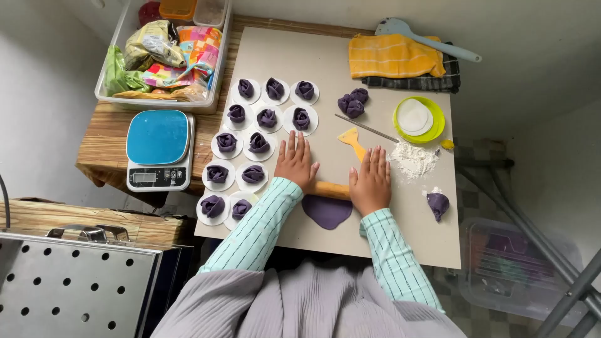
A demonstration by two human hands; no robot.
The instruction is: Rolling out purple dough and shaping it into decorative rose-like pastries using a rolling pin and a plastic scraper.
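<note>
Both your palms are flat on the wooden rolling pin (330, 189), fingers stretched out and pointing away from you. Neither hand is curled around it. Your left hand (295, 164) presses the pin's left end, your right hand (371, 180) its right end, and only the short middle stretch of the pin shows between them. The pin lies across the far edge of a flat purple dough disc (327, 211), which spreads toward you on the pale work board (413, 235).

To the left, rows of purple dough roses (259, 144) sit on white paper rounds, running from near to far. Far of your right hand lies a yellow scraper (352, 140) beside a thin stick. There is a heap of flour (412, 159) just right of your right hand, and a purple dough lump (437, 204) near right. A blue-topped kitchen scale (159, 149) stands left of the board.
</note>
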